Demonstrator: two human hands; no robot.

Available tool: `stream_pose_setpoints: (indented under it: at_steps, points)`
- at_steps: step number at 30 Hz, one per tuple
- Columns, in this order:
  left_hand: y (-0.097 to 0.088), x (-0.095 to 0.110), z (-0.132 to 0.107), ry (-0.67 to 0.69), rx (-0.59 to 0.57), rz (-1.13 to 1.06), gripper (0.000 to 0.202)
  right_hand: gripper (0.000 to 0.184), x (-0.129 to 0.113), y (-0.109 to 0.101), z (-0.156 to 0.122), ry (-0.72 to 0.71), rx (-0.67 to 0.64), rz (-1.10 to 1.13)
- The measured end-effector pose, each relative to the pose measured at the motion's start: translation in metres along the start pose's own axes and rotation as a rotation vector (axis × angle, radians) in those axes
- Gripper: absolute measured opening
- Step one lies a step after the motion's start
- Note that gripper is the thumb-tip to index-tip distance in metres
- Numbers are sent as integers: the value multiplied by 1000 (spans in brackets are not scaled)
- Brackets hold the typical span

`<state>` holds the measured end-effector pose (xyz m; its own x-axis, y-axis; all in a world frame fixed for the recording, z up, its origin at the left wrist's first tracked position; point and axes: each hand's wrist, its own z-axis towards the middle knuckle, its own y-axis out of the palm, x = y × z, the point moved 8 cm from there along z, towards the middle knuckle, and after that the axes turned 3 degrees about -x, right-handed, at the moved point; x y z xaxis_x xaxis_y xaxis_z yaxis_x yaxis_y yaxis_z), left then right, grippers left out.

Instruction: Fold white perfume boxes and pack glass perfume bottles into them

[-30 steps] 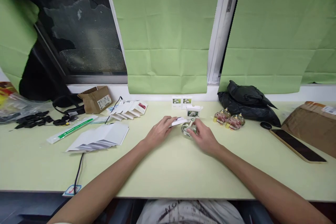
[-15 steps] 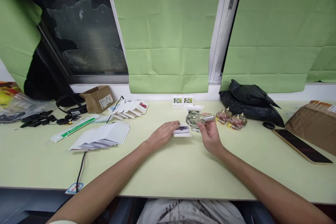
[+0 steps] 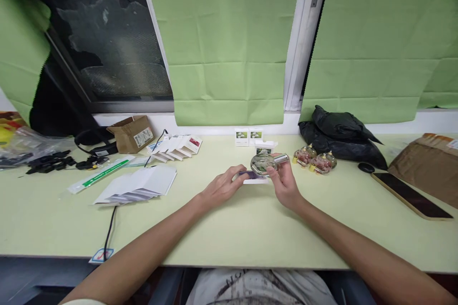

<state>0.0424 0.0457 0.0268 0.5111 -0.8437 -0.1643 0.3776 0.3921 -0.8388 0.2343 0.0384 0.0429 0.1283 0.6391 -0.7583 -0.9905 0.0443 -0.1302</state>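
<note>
My right hand [image 3: 286, 183] is closed around a round clear glass perfume bottle [image 3: 263, 165] with a silver cap, tilted so the cap points right. Just left of it, my left hand [image 3: 223, 184] grips a small white box [image 3: 255, 181] whose top is open, showing a purple-grey inside. The bottle overlaps the box in view, and I cannot tell whether they touch. Behind the bottle stands another small white box [image 3: 265, 148] with a dark green picture, its flap raised. Two white boxes [image 3: 242, 137] with flower pictures stand side by side against the wall.
Round bottles with pink contents [image 3: 322, 164] stand to the right, near black plastic bags [image 3: 343, 140]. A phone [image 3: 411, 196], a mouse [image 3: 366, 167] and a brown parcel [image 3: 427, 167] lie farther right. Flattened white boxes [image 3: 143, 185] and a brown carton [image 3: 131, 134] occupy the left.
The bottle has shifted slightly left, over the white box's opening. My left thumb has come forward along the box's near side, and the box has moved a little right.
</note>
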Motion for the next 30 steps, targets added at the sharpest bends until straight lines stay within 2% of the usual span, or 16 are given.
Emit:
stream_pose_setpoints:
  at_steps: [5,15,26,30]
  points:
    - [2,3,-3,47,5,-4,42,34,-4,-7,2,-35,32,-3]
    - [3,-18,-5,-96,-39,-111,45,33,4,-9,5,11,62,29]
    - [-2,-1,-3,-28,-18,-140,46,31,-17,0,6,-25,-39,-140]
    - [-3,-2,-2,-68,10,-217,40,30,-19,-1,4,-38,-35,-163]
